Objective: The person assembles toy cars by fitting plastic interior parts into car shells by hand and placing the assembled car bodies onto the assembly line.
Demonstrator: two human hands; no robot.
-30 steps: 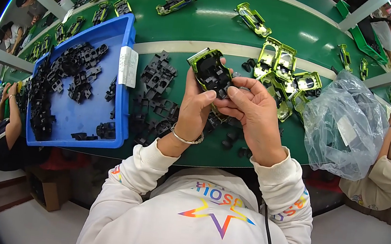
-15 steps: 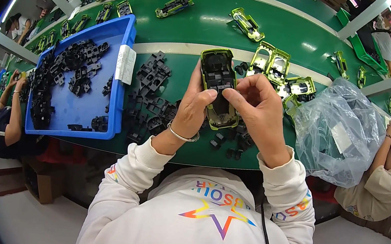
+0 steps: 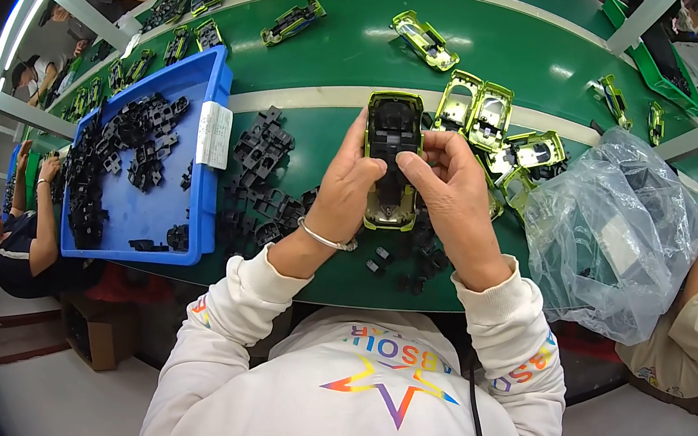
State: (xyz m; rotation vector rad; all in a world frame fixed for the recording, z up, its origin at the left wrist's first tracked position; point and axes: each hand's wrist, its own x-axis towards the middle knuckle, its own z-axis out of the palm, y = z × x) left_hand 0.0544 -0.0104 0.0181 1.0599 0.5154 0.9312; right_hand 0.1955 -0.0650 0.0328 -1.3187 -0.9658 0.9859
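A yellow-green toy car body shell (image 3: 387, 212) with a black interior part (image 3: 396, 132) is held up, its inside facing me. My left hand (image 3: 341, 195) closes round the shell's left side, thumb on the black part. From the other side my right hand (image 3: 461, 202) grips it, fingers at the right edge and thumb pressing the black part near the middle. Loose black plastic parts (image 3: 263, 149) lie on the green table to the left of the shell. A few small black pieces (image 3: 377, 261) rest below it. Beyond my right hand sit more yellow-green shells (image 3: 492, 113).
A blue tray (image 3: 207, 173) of black parts stands at the left. A crumpled clear plastic bag (image 3: 600, 251) lies at the right. Further shells (image 3: 425, 41) are on the green conveyor belt (image 3: 345, 50). People (image 3: 23, 219) work along both sides.
My right hand has shifted from raised, bent fingers above the shell to holding its right edge, with the thumb still on the black part. The shell stands straighter. My view has shifted slightly.
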